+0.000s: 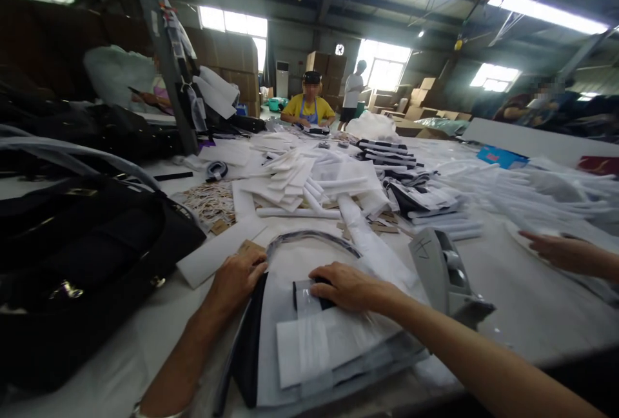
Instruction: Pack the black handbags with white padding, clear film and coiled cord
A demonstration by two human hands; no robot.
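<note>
A bag (271, 353) wrapped in pale sheets, with a dark side panel and an arched wrapped handle (314, 235), lies in front of me. My left hand (240, 274) is at its upper left corner, fingers curled beside a small brown card (252, 249); whether it grips the card is unclear. My right hand (345, 286) rests on the bag, its fingers bent over a small dark piece (302, 290) under clear film. A white foam sheet (290, 353) is on the bag below that hand. Right of the bag stands a grey tape dispenser (438, 269).
Black bags (97, 257) fill the left side. Behind the work lie white foam sheets (285, 179), brown cards and stacked dark pieces (416, 192). Another person's hand (565, 253) reaches in at the right. A person in yellow (309, 108) sits across the table.
</note>
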